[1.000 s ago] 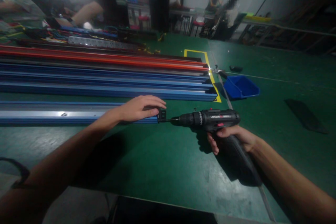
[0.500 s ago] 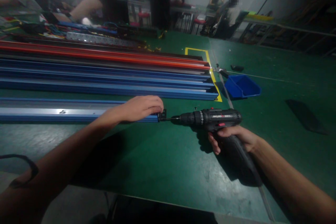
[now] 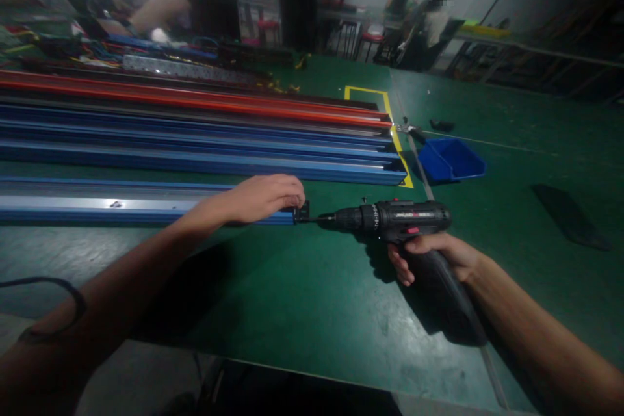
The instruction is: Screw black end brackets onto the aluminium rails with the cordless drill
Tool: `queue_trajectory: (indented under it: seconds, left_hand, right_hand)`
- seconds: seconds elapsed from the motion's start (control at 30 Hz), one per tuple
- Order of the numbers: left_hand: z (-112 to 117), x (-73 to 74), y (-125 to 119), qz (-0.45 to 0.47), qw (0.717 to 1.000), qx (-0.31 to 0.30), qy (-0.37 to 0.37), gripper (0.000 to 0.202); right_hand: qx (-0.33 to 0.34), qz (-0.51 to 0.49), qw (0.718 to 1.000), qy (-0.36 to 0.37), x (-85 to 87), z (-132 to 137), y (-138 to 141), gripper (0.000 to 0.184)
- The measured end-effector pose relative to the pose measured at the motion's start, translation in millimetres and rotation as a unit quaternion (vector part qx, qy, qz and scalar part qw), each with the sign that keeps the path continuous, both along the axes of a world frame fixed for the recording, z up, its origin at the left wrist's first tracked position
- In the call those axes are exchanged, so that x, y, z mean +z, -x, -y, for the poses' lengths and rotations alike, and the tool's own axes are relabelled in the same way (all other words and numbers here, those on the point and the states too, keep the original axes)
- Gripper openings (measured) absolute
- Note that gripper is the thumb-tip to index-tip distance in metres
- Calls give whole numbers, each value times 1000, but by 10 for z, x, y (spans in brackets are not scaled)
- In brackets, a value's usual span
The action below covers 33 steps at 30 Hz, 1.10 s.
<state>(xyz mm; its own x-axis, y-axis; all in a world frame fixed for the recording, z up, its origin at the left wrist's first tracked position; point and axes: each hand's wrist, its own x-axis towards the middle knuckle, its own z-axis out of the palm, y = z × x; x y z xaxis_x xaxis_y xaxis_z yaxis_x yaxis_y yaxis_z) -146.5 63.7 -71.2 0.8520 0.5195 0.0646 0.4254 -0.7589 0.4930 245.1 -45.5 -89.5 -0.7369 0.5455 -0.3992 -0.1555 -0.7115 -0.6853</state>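
My left hand [image 3: 266, 197] lies curled over the right end of a long blue metal rail [image 3: 121, 207] on the green table, fingers pressed down against a small black end cap [image 3: 303, 212]. My right hand [image 3: 435, 253] grips the handle of a black cordless drill [image 3: 400, 221]. The drill lies horizontal, its bit touching the black end cap from the right.
Several long blue and red rails [image 3: 195, 136] lie stacked side by side behind the one I hold. A blue plastic bin [image 3: 451, 160] sits at the right, beside yellow floor-tape marking [image 3: 397, 143]. A dark flat piece [image 3: 568, 224] lies far right. Other people sit at benches in the background.
My left fingers have curled in tighter over the rail end. The drill stays against the end cap, barely shifted.
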Motion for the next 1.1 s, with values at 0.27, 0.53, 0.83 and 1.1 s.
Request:
queue_trajectory:
  seconds: [0.27, 0.53, 0.83, 1.1]
  left_hand:
    - [0, 15, -12, -1, 1000, 5, -1, 30]
    - [-4, 17, -14, 1, 1000, 2, -7, 34]
    - [-10, 15, -21, 2, 1000, -2, 0, 34]
    - [-14, 16, -13, -7, 1000, -5, -3, 32]
  right_hand:
    - [0, 1, 1000, -8, -17, 5, 2, 23]
    - [4, -4, 1000, -16, -4, -2, 12, 25]
    - [3, -6, 1000, -11, -6, -11, 14, 26]
    - [6, -4, 1000, -11, -9, -7, 15, 25]
